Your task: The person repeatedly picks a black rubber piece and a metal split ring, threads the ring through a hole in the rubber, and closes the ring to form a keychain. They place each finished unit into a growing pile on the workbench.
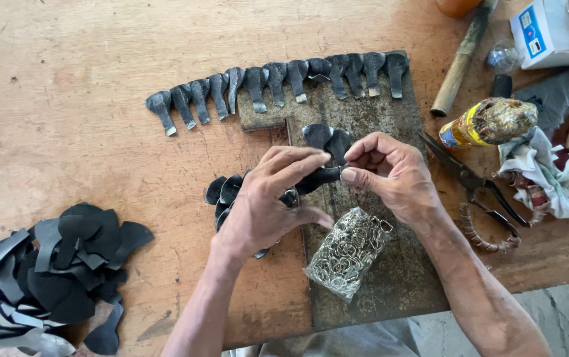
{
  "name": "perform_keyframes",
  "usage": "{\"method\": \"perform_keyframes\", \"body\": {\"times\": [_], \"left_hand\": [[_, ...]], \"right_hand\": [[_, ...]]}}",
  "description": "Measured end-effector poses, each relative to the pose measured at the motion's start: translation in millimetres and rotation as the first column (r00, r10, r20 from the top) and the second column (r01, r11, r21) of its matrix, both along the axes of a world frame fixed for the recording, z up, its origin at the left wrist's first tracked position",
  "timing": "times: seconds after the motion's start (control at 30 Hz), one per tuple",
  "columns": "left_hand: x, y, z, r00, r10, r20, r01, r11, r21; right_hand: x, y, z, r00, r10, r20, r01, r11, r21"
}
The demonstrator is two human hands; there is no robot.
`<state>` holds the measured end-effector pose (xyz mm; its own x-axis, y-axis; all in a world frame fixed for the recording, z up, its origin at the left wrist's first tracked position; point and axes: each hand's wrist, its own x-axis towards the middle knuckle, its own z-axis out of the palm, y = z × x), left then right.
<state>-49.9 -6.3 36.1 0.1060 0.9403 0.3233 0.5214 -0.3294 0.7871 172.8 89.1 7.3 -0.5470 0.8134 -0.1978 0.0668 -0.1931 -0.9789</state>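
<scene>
Piece in hand: we hold one dark leather tab (317,177) between both hands, above the metal plate (390,277) at the middle of the counter (66,99).
Left hand (268,198): closed in a pinch, thumb and forefinger on the tab's left end; other fingers curled loosely.
Right hand (393,175): closed in a pinch on the tab's right end, fingertips bent in tight.
Whether a ring is already on the tab: we cannot tell; the fingers cover that end.
Long axis: the tab lies nearly left to right, its left end a little lower.
Pointing: the narrow end seems to face the right hand, the wider end the left; partly hidden.
Done, as we judge: a row of finished tabs (278,82) lies along the plate's far edge, wide ends away from us, narrow ends with pale tips toward us.
In waiting: two tabs (327,137) just beyond the hands; a small stack (225,192) under the left hand.
Left to do, as we judge: a large heap of cut pieces (53,271) at the near left, well apart.
Supply: bag of metal rings (350,251) on the plate, just near of the hands.
Nearby: pliers (476,188) to the right.
</scene>
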Motion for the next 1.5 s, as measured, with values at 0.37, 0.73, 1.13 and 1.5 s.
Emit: {"method": "perform_keyframes", "body": {"times": [0.37, 0.73, 1.13, 1.5], "left_hand": [[12, -8, -3, 0.998, 0.063, 0.006, -0.064, 0.996, 0.057], [21, -6, 4, 0.999, 0.041, 0.014, -0.041, 0.998, 0.037], [16, -5, 2, 0.999, 0.05, -0.021, -0.049, 0.998, 0.031], [15, -2, 2, 0.998, 0.032, -0.052, -0.028, 0.997, 0.072]], "right_hand": [[2, -2, 6, 0.997, 0.067, -0.041, -0.066, 0.997, 0.031], [0, -6, 9, 0.991, 0.11, 0.078, -0.116, 0.99, 0.077], [-1, -4, 0, 0.974, 0.217, -0.061, -0.222, 0.972, -0.078], [0, -3, 3, 0.974, 0.224, -0.013, -0.225, 0.972, -0.062]]}}
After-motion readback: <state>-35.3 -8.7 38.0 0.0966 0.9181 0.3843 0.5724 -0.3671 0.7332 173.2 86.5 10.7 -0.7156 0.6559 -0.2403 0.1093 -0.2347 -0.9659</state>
